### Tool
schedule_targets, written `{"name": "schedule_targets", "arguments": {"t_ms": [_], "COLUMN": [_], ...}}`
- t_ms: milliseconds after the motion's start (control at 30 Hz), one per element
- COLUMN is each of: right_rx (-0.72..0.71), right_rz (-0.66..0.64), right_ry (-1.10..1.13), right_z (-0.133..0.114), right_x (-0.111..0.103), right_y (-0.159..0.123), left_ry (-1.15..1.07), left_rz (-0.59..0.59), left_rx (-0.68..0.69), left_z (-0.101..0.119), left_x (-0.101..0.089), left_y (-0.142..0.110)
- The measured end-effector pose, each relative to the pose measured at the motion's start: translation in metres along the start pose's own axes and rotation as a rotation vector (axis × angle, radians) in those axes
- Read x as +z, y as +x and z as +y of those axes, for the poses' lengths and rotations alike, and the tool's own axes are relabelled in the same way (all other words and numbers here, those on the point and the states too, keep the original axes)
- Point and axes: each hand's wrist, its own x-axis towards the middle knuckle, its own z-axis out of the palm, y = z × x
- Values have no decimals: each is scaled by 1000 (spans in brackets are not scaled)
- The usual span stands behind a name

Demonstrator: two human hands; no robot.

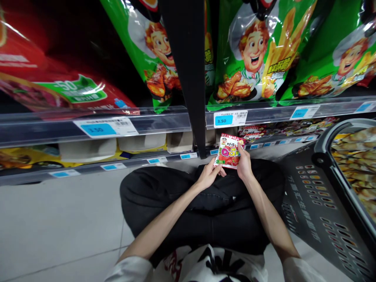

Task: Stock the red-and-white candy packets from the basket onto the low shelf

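I crouch in front of a shop shelf, knees in black trousers below me. Both hands hold one small red and white snack packet (pixel 229 151) over my lap. My left hand (pixel 209 175) grips its lower left edge with closed fingers. My right hand (pixel 243 162) grips its right side, thumb on the front. The packet stands upright, its printed front towards me.
Large green snack bags (pixel 258 51) and red bags (pixel 44 78) fill the upper shelf, with blue price tags (pixel 226 118) on the rail. A black upright post (pixel 188 70) divides the shelves. A dark plastic shopping basket (pixel 320 196) holding packets stands at my right. Pale floor tiles lie to the left.
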Motion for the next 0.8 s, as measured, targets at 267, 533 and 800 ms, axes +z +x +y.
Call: {"name": "schedule_targets", "arguments": {"t_ms": [267, 533, 800], "right_rx": [-107, -228, -548], "right_rz": [-47, -247, -478], "right_ry": [-103, -544, -1040], "right_z": [1, -3, -10], "right_x": [0, -2, 0], "right_y": [-3, -13, -26], "left_ry": [231, 113, -468], "left_rz": [58, 306, 395], "left_rx": [42, 95, 17], "left_z": [12, -7, 1], "left_x": [-7, -11, -13], "left_y": [-7, -5, 7]}}
